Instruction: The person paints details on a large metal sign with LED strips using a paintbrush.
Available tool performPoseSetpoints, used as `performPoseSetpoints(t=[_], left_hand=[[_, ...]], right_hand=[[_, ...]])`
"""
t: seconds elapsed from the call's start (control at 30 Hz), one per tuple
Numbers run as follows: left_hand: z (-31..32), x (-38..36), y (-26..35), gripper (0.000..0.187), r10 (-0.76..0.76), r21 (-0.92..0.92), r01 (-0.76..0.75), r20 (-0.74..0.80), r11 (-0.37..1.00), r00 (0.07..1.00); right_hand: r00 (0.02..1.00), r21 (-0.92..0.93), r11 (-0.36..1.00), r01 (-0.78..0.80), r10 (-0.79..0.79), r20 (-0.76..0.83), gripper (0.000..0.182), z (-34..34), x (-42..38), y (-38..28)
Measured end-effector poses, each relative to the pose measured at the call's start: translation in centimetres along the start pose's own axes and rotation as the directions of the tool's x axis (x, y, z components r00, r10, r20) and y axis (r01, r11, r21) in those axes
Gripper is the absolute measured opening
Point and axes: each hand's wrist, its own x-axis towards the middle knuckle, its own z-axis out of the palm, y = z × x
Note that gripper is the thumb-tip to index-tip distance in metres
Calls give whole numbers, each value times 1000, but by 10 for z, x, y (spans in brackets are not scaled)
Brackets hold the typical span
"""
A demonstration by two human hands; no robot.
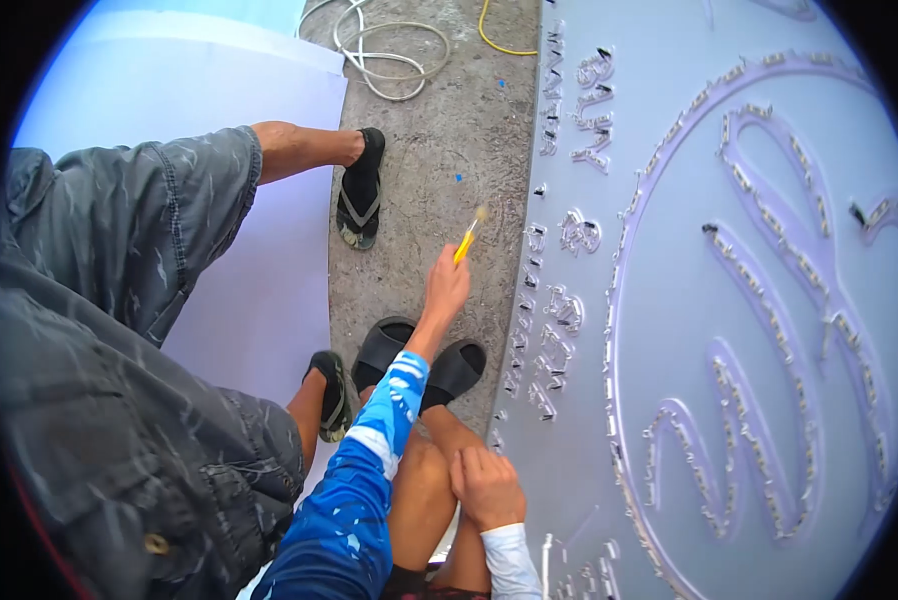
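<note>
My left hand [447, 287], out of a blue patterned sleeve, is closed around the yellow handle of a small paintbrush [465, 243]. The brush's pale tip points up and away, over the concrete floor. My right hand [489, 490], in a pale sleeve, rests by my bare knee with its fingers curled; I see nothing in it. Close to its right lies a large pale sign panel [579, 270]. Raised letters [596, 105] and a big circular emblem [769, 400] on it carry rows of small light modules and wires.
A person in grey shorts [194, 215] and flip-flops stands close on my left, over a white sheet [254, 270]. My black slides [453, 374] are on the concrete floor [439, 150]. A coiled white cable [409, 60] and yellow cord [489, 38] lie ahead.
</note>
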Motion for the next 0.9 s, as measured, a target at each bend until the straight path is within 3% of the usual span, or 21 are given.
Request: performPoseSetpoints(t=[0.07,0.33,0.4,0.43,0.5,0.53,0.73,0.83,0.9], left_hand=[[-4,-20,-29,28,-21,-3,21,-27,1000,999],[-37,-104,-48,31,-391,5,392,85,920,917],[-39,-120,-48,31,-412,19,412,94,911,906],[-38,-126,-47,32,-431,32,430,109,902,896],[-38,-138,-48,31,-438,25,437,93,899,894],[-40,-141,-41,31,-448,26,448,82,894,890],[-44,-148,-22,29,-453,-30,460,128,887,882],[-43,-151,-19,25,-366,-98,373,83,923,927],[-47,-156,-22,21,-330,-135,338,82,931,941]], right_hand=[[999,-8,1000,-4,4,44,12,-4,-12,-2],[981,88,986,-143,129,146,10,-15,-69,-5],[949,118,953,-277,253,189,11,-18,-78,-1],[953,119,957,-265,240,187,11,-22,-80,-3],[927,-19,965,-261,256,274,14,-29,-86,-11],[917,16,969,-246,227,327,18,-32,-89,-14],[913,-196,960,-199,254,319,42,-44,-128,-40],[805,-281,950,-134,270,528,73,-56,-143,-44],[802,-307,940,-148,296,519,74,-57,-151,-46]])
